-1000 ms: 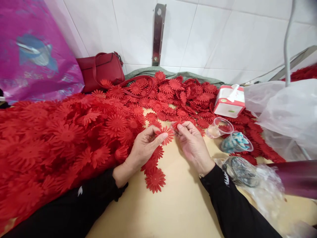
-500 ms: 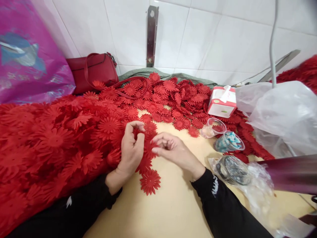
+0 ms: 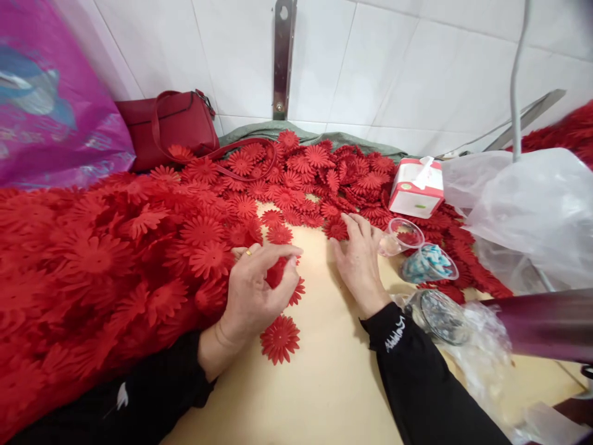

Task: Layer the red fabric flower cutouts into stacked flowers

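Note:
My left hand [image 3: 259, 281], with a ring on one finger, is closed in a pinch above the edge of the big heap of red flower pieces [image 3: 106, 259]. Its thumb and index tips come together; what is between them, if anything, is too small to make out. Loose red petal discs lie under and behind that hand, partly hidden by it. One red flower disc [image 3: 280, 339] lies flat on the table [image 3: 324, 371] just below. Over to the right, my right hand [image 3: 359, 259] is open, its fingers stretched over a red flower [image 3: 335, 227] at the back pile's front edge.
Right of my right hand stand a clear plastic cup [image 3: 388, 246], a cup with blue-white contents [image 3: 427, 264] and a tissue box [image 3: 417, 188]. A bag-wrapped round container [image 3: 438, 318] and a purple cylinder [image 3: 546, 324] lie nearer. A red handbag [image 3: 171, 127] sits at back left.
My right hand has moved away from the left, right and back to the rear flowers, its fingers opening out. My left hand has shifted slightly right, thumb and index now pointing right.

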`<state>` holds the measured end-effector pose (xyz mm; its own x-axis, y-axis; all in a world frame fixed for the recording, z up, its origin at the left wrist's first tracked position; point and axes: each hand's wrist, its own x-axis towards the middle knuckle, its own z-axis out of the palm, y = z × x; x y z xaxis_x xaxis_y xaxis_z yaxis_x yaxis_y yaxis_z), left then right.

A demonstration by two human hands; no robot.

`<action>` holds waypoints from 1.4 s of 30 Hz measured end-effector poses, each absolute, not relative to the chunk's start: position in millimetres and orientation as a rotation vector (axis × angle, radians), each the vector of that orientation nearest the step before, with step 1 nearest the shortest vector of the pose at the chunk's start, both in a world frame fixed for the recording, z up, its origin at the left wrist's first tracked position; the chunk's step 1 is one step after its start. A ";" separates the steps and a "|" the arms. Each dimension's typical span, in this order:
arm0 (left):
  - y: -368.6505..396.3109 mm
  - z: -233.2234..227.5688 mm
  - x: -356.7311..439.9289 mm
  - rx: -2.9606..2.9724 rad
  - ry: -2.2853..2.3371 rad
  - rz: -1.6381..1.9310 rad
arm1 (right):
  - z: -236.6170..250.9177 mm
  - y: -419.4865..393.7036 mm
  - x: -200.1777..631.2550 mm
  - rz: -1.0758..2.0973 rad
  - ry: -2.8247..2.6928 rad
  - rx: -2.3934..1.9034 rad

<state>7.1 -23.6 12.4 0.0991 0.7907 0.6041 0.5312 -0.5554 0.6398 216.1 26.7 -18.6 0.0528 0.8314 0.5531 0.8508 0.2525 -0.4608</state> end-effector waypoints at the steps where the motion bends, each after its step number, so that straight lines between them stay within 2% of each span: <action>1: -25.6 13.9 8.0 2.191 1.290 1.404 | -19.7 27.6 218.5 -0.080 -1.795 -1.587; 4: -27.6 13.0 11.0 2.399 1.085 1.236 | -19.8 26.1 217.7 -0.105 -1.838 -1.628; 8: -22.7 0.6 12.3 2.505 0.806 0.948 | -18.4 21.9 208.5 0.081 -1.782 -1.492; 13: -16.1 -11.3 7.5 2.502 0.996 0.679 | -21.3 23.7 204.6 0.368 -1.670 -1.320; 17: -17.1 -10.0 5.9 2.505 1.072 0.633 | -18.6 23.1 202.5 0.627 -1.491 -1.186; 23: -16.4 -9.6 5.8 2.510 1.118 0.698 | -4.6 16.8 197.5 0.777 -1.405 -1.201; 27: -20.2 1.0 6.7 2.570 1.149 0.731 | -12.1 22.0 197.8 0.757 -1.446 -1.199; 33: -72.1 33.4 36.8 2.656 1.014 0.443 | -8.6 21.4 195.3 0.730 -1.437 -1.125; 37: -79.5 16.8 52.9 2.534 0.944 0.562 | 26.3 13.0 212.5 0.413 -1.398 -1.185; 42: -13.4 -17.5 22.8 2.485 1.076 0.681 | 69.9 9.7 274.3 0.041 -1.381 -1.291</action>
<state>22.8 -13.4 -17.5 0.5968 0.7485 0.2890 0.5815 -0.6517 0.4870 274.3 9.7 69.9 0.2980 0.6761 0.6738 0.6351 0.3865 -0.6687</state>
